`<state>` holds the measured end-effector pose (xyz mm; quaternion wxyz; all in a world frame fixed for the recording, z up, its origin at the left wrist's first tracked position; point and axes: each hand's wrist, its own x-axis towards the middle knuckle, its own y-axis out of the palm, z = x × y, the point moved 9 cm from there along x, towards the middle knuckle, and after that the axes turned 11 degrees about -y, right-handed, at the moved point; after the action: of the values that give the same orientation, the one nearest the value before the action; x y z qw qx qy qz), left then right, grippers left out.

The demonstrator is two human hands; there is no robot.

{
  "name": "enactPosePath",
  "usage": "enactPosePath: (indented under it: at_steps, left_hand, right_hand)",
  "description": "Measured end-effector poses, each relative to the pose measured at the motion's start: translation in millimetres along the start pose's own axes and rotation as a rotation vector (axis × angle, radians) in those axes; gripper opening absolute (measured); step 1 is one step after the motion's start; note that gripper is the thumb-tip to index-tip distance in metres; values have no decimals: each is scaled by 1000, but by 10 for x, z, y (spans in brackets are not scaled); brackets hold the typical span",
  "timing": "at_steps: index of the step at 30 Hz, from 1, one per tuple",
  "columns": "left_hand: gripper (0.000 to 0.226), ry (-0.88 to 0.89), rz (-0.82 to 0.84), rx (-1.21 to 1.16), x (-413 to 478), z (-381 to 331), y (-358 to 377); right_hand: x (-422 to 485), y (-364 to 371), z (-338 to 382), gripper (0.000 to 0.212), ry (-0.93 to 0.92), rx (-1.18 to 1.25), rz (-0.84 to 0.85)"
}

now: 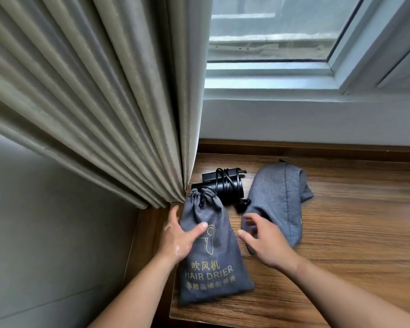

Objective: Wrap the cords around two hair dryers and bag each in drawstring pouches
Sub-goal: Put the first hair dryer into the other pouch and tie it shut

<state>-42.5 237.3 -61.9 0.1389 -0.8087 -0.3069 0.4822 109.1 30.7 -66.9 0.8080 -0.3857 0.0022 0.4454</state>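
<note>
The right hand (263, 242) hovers with fingers loosely spread and holding nothing, its tips just over the near end of the flat grey pouch (279, 200), whose long axis runs away from them toward the window (270, 31). The wrapped hair dryer (223, 188) lies beyond both hands, between the two pouches and a shade nearer the right fingers. The left hand (179, 237) rests spread on the filled pouch (213, 268), thumb across its front.

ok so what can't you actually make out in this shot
All in the head view:
- Printed pouch: whether a dryer is inside; the cloth hides its contents.
- Plain pouch: contents and mouth, hidden by its own folds; the right hand covers its near end.
- Hair dryer: one end sits behind the printed pouch.
- Left hand: gripping or just resting, unclear; its fingers lie along the pouch's edge.
</note>
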Motion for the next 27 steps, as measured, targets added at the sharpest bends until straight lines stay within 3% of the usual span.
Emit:
enactPosePath:
  at_steps: [2, 5, 11, 21, 25, 27]
  left_hand:
    - [95, 152, -137, 150, 1, -490, -121]
    - [77, 340, -182, 377, 86, -1150, 12]
    - [77, 235, 0, 836, 406, -1408, 612]
    - [67, 331, -65, 1015, 214, -1701, 1069]
    - [69, 381, -43, 1020, 18, -1713, 1325]
    - [74, 405, -24, 1036, -73, -1687, 1471]
  right_hand:
    - [22, -192, -49, 54, -101, -176, -74]
    - [65, -164, -225, 69, -93, -336, 24]
    - [-131, -96, -637, 79, 49, -351, 156]
    - [-1103, -652, -1474, 58, 177, -479, 90]
    - [-1374, -919, -1662, 42, 319, -555, 107]
    - [-1399, -1123, -1651, 35, 384, -563, 27]
